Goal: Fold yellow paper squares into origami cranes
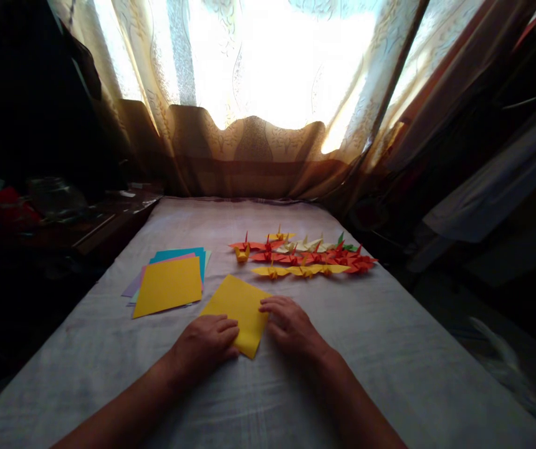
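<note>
Head view: pale cloth (pixel 389 349) bears paper cranes (pixel 317 256), a paper stack (pixel 169 287) and, nearer, a yellow sheet (pixel 240 304). The left hand (pixel 206 338) — fingers together — rests on its left corner; the right hand (pixel 293 324), fingers bent, touches its right — whether pinching, I cannot tell.

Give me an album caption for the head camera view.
Left hand and right hand on a yellow paper square, near stacked colored sheets and rows of folded paper cranes.
</note>
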The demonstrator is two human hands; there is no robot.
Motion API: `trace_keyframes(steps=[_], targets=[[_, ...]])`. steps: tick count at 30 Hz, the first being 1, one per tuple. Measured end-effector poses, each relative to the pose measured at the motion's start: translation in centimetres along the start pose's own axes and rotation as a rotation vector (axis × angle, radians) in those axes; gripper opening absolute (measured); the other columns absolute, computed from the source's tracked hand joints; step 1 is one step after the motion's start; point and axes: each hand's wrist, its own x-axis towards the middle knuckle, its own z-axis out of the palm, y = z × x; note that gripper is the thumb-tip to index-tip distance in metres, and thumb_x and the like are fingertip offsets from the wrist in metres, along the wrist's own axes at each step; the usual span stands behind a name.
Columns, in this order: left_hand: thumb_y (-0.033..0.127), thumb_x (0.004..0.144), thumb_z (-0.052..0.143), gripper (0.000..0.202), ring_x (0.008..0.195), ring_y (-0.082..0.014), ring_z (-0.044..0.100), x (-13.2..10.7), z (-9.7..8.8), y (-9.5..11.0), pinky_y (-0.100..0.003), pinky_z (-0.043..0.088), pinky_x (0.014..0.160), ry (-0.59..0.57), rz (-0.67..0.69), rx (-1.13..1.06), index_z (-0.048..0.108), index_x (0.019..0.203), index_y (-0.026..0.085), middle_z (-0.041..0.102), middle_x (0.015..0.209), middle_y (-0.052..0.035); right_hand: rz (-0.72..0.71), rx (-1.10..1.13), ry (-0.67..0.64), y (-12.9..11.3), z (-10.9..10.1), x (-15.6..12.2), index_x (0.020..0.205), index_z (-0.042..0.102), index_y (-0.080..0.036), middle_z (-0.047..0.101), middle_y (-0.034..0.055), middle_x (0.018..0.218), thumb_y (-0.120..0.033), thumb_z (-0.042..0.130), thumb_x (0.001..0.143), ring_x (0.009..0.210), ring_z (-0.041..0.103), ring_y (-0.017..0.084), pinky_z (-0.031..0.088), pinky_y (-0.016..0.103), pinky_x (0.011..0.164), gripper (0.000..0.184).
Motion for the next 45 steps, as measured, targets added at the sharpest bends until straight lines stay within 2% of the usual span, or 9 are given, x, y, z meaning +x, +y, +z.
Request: trace_keyframes(steps=[3,6,14,20,25,28,31,37,45], targets=[[0.034,0.099,0.048,0.023,0.097,-0.0196,0.071,-0.4,0.4,-0.4,-0.029,0.056,0.086,0.085,0.092,0.036,0.066,0.109,0.024,0.075,0.103,-0.0074,-0.110,-0.132,-0.126,0.0,0.1,-0.3,0.120,0.066,-0.021,0.062,0.0116,0.132,-0.005,0.054,0.063,0.128,0.052,0.027,0.040,0.048,0.107,0.060],[0.022,0.101,0.042,0.029,0.096,-0.0181,0.072,-0.9,0.5,-0.9,-0.029,0.058,0.084,0.134,0.126,0.031,0.062,0.121,0.024,0.075,0.107,-0.0082,-0.127,-0.205,-0.145,0.3,0.4,-0.1,0.126,0.063,-0.022,0.059,0.0117,0.138,-0.006,0.055,0.066,0.133,0.047,0.029,0.038,0.048,0.108,0.062],[0.017,0.097,0.045,0.032,0.089,-0.0166,0.075,-1.5,-0.2,-0.3,-0.025,0.060,0.082,0.268,-0.071,-0.154,0.063,0.122,0.023,0.077,0.104,-0.0039,-0.135,-0.215,-0.043,0.5,0.0,0.8,0.096,0.071,-0.023,0.074,0.0074,0.107,-0.015,0.056,0.086,0.101,0.067,0.022,0.044,0.037,0.091,0.020],[0.023,0.097,0.046,0.043,0.094,-0.0163,0.074,-1.9,0.4,0.9,-0.022,0.060,0.080,0.336,-0.288,-0.246,0.049,0.141,0.026,0.074,0.116,-0.0035,-0.008,-0.275,-0.177,-1.5,-1.2,0.0,0.087,0.070,-0.022,0.074,0.0042,0.084,-0.021,0.054,0.089,0.079,0.066,0.018,0.043,0.029,0.075,0.016],[0.021,0.097,0.044,0.040,0.126,-0.0230,0.058,-1.4,0.1,0.7,-0.038,0.053,0.101,0.383,-0.268,0.001,0.051,0.137,0.022,0.057,0.141,-0.0113,0.172,-0.283,-0.163,-1.8,-0.4,1.3,0.085,0.069,-0.021,0.073,0.0043,0.085,-0.024,0.054,0.092,0.078,0.064,0.017,0.040,0.026,0.070,0.016],[0.015,0.097,0.046,0.035,0.133,-0.0251,0.051,-0.9,-0.3,1.4,-0.048,0.039,0.114,0.305,-0.109,0.199,0.061,0.126,0.026,0.063,0.136,-0.0064,0.238,-0.330,-0.193,-2.2,-0.1,2.5,0.088,0.069,-0.021,0.074,0.0048,0.089,-0.025,0.053,0.093,0.081,0.065,0.017,0.039,0.025,0.070,0.017],[0.023,0.097,0.050,0.033,0.131,-0.0252,0.053,-0.3,0.0,2.3,-0.049,0.027,0.119,0.177,-0.009,0.244,0.061,0.128,0.023,0.067,0.130,-0.0036,0.254,-0.376,-0.195,-2.5,0.1,3.2,0.090,0.070,-0.021,0.074,0.0046,0.090,-0.027,0.052,0.094,0.083,0.066,0.017,0.039,0.025,0.071,0.019],[0.047,0.097,0.050,0.056,0.132,-0.0280,0.051,-0.4,1.2,2.2,-0.047,0.036,0.113,-0.021,-0.073,0.213,0.044,0.145,0.019,0.056,0.144,-0.0099,0.195,-0.394,-0.065,-1.5,1.4,3.2,0.088,0.069,-0.021,0.074,0.0040,0.087,-0.026,0.052,0.094,0.082,0.066,0.017,0.041,0.025,0.073,0.018],[0.049,0.098,0.045,0.056,0.134,-0.0273,0.049,-0.7,1.6,2.0,-0.046,0.037,0.113,-0.063,-0.127,0.145,0.042,0.147,0.022,0.053,0.146,-0.0085,0.083,-0.335,0.173,0.0,2.8,2.6,0.098,0.068,-0.019,0.072,0.0040,0.084,-0.023,0.053,0.092,0.077,0.066,0.018,0.044,0.027,0.073,0.016]])
